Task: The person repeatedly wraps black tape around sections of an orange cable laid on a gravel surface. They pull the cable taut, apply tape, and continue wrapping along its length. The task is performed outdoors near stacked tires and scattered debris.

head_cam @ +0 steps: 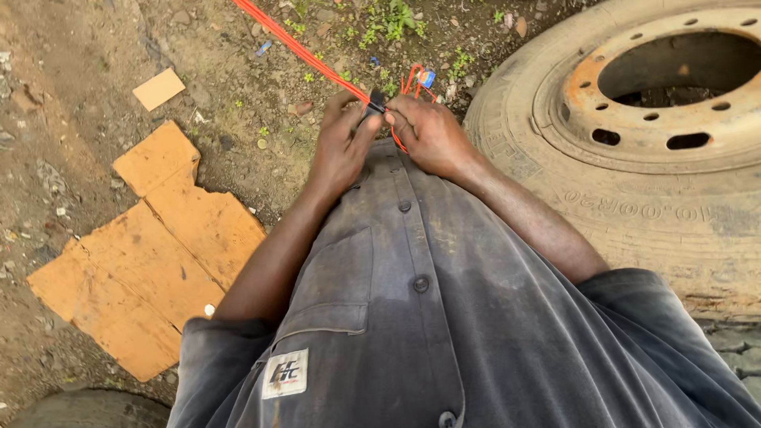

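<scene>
Where both hands meet just past shirt hem: left hand (339,147) and right hand (428,135) fingers clamped on small black clip (375,101) between them. Orange cord (301,51) running up-left, away over dirt. Rusty-rimmed tyre (634,143) right.

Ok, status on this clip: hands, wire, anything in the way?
Left hand and right hand both pinching a small black connector. Red wires run taut from it up-left. Tyre close at right, not touching.
</scene>
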